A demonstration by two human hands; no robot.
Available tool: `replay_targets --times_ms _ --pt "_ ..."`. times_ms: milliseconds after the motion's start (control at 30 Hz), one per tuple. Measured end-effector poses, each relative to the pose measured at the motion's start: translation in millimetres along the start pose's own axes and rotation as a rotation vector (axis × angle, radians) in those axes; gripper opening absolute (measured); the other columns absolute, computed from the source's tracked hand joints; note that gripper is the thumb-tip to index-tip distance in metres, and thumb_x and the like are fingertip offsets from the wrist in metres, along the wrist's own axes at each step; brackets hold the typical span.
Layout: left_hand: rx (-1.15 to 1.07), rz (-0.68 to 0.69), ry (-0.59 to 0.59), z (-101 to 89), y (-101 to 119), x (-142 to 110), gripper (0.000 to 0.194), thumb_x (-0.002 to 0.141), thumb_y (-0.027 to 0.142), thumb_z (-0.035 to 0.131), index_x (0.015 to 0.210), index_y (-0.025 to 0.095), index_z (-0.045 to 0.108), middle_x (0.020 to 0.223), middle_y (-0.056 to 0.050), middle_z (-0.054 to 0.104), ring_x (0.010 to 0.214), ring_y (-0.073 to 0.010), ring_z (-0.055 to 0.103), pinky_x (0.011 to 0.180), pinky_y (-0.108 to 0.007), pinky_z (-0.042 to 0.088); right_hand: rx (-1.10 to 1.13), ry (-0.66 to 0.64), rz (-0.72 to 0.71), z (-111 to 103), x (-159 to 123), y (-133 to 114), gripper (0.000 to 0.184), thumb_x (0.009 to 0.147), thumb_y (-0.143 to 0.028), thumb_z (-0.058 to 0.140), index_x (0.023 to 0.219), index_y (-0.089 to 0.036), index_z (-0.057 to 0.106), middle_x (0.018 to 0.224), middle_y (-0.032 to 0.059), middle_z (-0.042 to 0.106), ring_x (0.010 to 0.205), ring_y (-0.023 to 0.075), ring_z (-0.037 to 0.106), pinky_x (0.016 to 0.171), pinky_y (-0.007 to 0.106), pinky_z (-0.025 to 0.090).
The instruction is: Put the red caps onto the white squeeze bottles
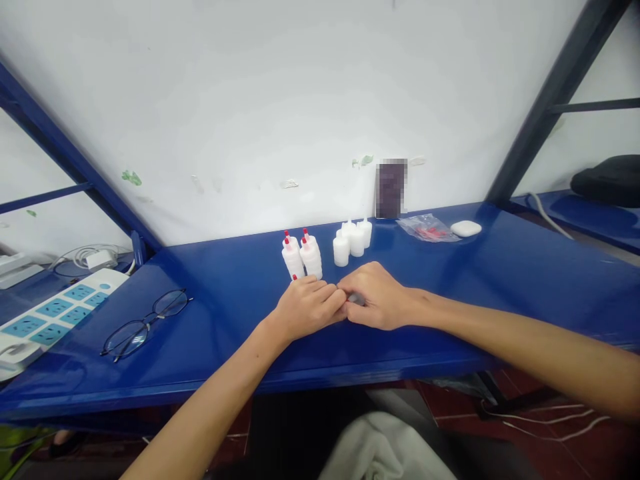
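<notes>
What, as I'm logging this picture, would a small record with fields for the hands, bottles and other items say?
Surface: blue table
Left hand: fingers curled, meeting the right hand
Right hand: curled around a small pale item, mostly hidden
Bottles with red tips: grouped beyond the left hand
Bottles without red tips: grouped to their right
Clear bag: holds red pieces, beside a white rounded item
Left side: glasses, power strip

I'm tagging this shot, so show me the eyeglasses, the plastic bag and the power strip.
Eyeglasses (148, 323): head view, on the bridge.
Plastic bag (429, 229): head view, middle of its upper side.
Power strip (57, 321): head view, its top face.
</notes>
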State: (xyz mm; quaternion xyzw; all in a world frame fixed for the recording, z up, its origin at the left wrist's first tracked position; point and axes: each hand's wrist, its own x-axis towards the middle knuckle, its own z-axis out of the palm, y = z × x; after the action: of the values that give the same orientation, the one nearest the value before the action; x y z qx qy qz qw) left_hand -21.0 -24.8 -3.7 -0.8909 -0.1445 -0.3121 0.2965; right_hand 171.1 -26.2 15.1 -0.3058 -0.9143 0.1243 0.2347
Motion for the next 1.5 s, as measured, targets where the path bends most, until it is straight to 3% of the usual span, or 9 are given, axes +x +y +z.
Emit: replay_targets --times_ms 167,267,400,567,667,800,1267,1367,1500 --pt "-0.017 -0.008 0.009 -0.6 -0.1 -0.1 0.036 0.104 0.026 0.038 0.069 0.019 0.044 0.055 0.003 0.049 0.049 -0.0118 0.043 0.052 -0.029 0.028 0.012 0.024 -0.026 2.4 0.5 1.2 0.023 0.076 -0.033 0.049 0.060 -0.019 0.042 0.053 -0.0015 0.048 0.048 0.0105 0.036 0.054 0.027 0.024" --pt "-0.121 -0.103 -0.032 -3.5 -2.4 -4.5 0.038 0.104 0.030 0.037 0.068 0.019 0.044 0.058 0.002 0.050 0.050 -0.0110 0.043 0.053 -0.028 0.029 0.037 0.029 -0.050 -0.1 -0.3 6.2 0.026 0.087 -0.043 0.048 0.087 -0.019 0.057 0.062 -0.0013 0.057 0.055 0.0136 0.046 0.059 0.026 0.031" --pt "-0.414 -0.640 -0.031 -17.1 -18.2 -14.8 0.043 0.100 0.035 0.042 0.061 0.018 0.039 0.052 0.005 0.036 0.047 -0.0079 0.033 0.050 -0.024 0.026 0.051 0.074 -0.030 -6.9 -2.7 16.9 0.040 0.095 -0.045 0.042 0.125 -0.019 0.048 0.081 0.0025 0.065 0.071 0.0190 0.057 0.070 0.030 0.039" --pt "-0.684 -1.125 -0.044 -36.0 -48.9 -27.8 0.049 0.093 0.044 0.049 0.054 0.018 0.034 0.050 0.005 0.029 0.048 -0.0070 0.024 0.047 -0.024 0.021 0.001 0.173 0.056 -6.5 0.6 31.6 0.029 0.090 -0.022 0.045 0.117 -0.017 0.051 0.103 0.0099 0.066 0.082 0.0200 0.059 0.074 0.032 0.043" --pt "-0.693 -1.102 -0.193 -37.3 -56.0 -31.6 0.048 0.091 0.044 0.052 0.053 0.016 0.042 0.053 0.004 0.037 0.051 -0.0078 0.031 0.051 -0.024 0.026 0.020 0.226 0.004 -3.7 4.2 36.1 0.013 0.091 -0.026 0.048 0.093 -0.018 0.058 0.092 0.0066 0.066 0.078 0.0174 0.058 0.072 0.029 0.042" --pt "-0.645 -1.028 -0.199 -31.6 -55.1 -32.8 0.049 0.088 0.040 0.056 0.051 0.016 0.036 0.064 0.001 0.044 0.058 -0.0083 0.037 0.056 -0.024 0.031 0.020 0.304 0.001 -4.0 3.9 36.6 0.028 0.091 -0.032 0.047 0.068 -0.019 0.054 0.059 -0.0019 0.051 0.054 0.0111 0.044 0.058 0.025 0.035" --pt "-0.536 -1.044 -0.293 -22.5 -52.9 -36.8 0.056 0.092 0.053 0.051 0.053 0.016 0.036 0.054 0.005 0.029 0.053 -0.0079 0.026 0.052 -0.025 0.023 0.015 0.272 0.005 -6.2 -0.2 30.2 0.024 0.087 -0.031 0.048 0.068 -0.017 0.056 0.059 -0.0014 0.051 0.054 0.0114 0.042 0.058 0.027 0.031" --pt "-0.446 -0.933 -0.193 -23.7 -46.4 -35.1 0.054 0.095 0.048 0.050 0.053 0.016 0.037 0.053 0.005 0.031 0.052 -0.0079 0.027 0.052 -0.025 0.023 0.045 0.222 0.038 -6.0 1.7 27.8 0.024 0.089 -0.029 0.047 0.073 -0.017 0.059 0.062 -0.0012 0.054 0.056 0.0117 0.044 0.059 0.027 0.031" --pt "-0.279 -0.570 -0.070 -17.7 -29.6 -28.1 0.048 0.098 0.042 0.051 0.058 0.017 0.044 0.053 0.005 0.041 0.050 -0.0078 0.034 0.052 -0.024 0.027 0.063 0.200 -0.046 -2.2 4.3 26.8 0.017 0.093 -0.027 0.048 0.085 -0.017 0.059 0.076 0.0004 0.056 0.066 0.0129 0.047 0.066 0.026 0.035"
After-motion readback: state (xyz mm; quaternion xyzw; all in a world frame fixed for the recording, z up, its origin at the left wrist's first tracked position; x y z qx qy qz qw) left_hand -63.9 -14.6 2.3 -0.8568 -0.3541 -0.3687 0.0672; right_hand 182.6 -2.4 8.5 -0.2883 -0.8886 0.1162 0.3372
